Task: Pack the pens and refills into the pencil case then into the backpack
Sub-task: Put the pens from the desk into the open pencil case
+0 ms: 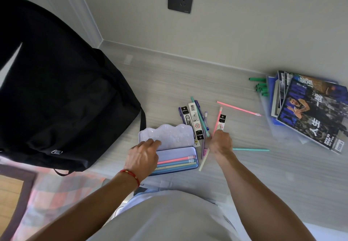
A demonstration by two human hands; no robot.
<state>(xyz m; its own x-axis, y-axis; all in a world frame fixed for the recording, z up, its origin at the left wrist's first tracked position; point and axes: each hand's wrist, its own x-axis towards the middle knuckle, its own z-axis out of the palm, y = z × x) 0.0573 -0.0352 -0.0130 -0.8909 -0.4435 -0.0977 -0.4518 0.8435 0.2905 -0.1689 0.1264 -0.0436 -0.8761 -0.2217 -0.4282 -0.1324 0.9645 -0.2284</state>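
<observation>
While a big black fabric backpack (62, 93) fills the left of the grey wood-grain floor (169, 82), a pile of glossy magazines (308, 112) lies well apart at the far right, with green markers (260, 87) just beside it. Between them sits the open lilac tin pencil case (169, 146), lid laid back, pink, blue and pale pens (177, 162) lined up in its tray. The left hand (143, 157), a red cord bracelet (131, 175) at its wrist, rests on the case with fingers loosely spread onto the lid. The right hand (220, 142) is closed around a bundle of thin pens and a refill packet (221, 122). More refill packets (192, 122) and loose pastel pens (239, 108) lie scattered nearby.
</observation>
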